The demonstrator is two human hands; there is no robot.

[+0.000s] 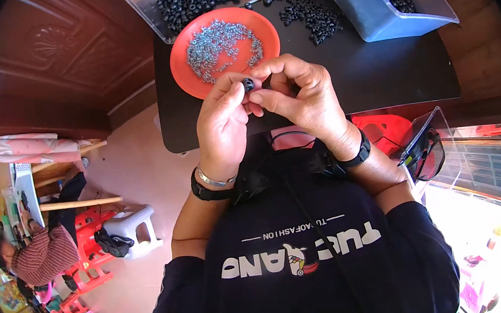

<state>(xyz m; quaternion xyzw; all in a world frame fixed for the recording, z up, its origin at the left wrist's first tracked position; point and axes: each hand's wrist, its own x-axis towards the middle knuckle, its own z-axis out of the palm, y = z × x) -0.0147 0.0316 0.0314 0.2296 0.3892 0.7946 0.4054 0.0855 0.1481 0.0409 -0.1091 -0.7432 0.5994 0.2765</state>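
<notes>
Dark bench (378, 72) carries, left to right: a clear plastic tray (148, 9) of small black rubber rings, a round orange plastic plate (185, 70) of small silver metal screws (218, 45), a loose heap of black rings (311, 14), and a blue plastic bin (364, 14) with more rings. Nothing stands between these and the hands. Left hand (222, 128) and right hand (299, 97) meet just before the plate, fingertips pinching one small black ring (248, 84) together, wrists bent inward.
</notes>
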